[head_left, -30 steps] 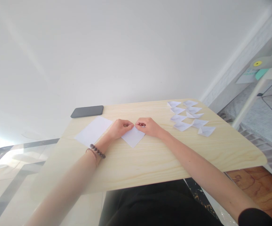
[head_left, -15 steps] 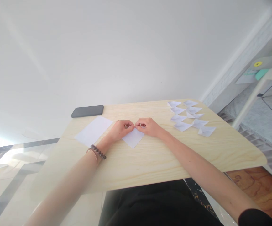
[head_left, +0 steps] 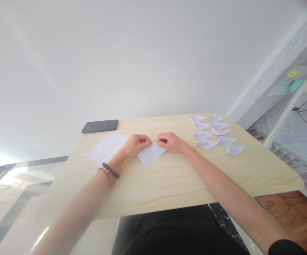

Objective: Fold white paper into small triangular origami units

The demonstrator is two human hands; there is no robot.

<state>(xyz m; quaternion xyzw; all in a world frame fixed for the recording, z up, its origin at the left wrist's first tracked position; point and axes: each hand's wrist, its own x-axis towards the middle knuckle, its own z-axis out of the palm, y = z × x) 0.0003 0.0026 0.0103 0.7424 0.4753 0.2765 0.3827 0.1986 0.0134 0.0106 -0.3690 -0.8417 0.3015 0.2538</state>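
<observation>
A white sheet of paper (head_left: 150,156) lies at an angle on the wooden table, one corner pointing toward me. My left hand (head_left: 137,144) pinches its far left edge between thumb and fingers. At the far right edge, my right hand (head_left: 169,141) pinches the same paper, fingertips a short gap from the left ones. The fingers partly hide the far edge, so any fold there is hard to make out. Left of my left hand rests a stack or sheet of plain white paper (head_left: 106,147); I cannot tell how many layers.
Several folded white paper pieces (head_left: 206,143) stand in two rows at the table's right side. A dark phone-like slab (head_left: 99,126) lies at the back left corner. The light wooden table (head_left: 169,187) meets a white wall behind. A white metal frame (head_left: 283,117) stands beyond the right edge.
My hands have moved slightly apart along the far edge, the right one going right. The paper between them has turned a little and more of it shows.
</observation>
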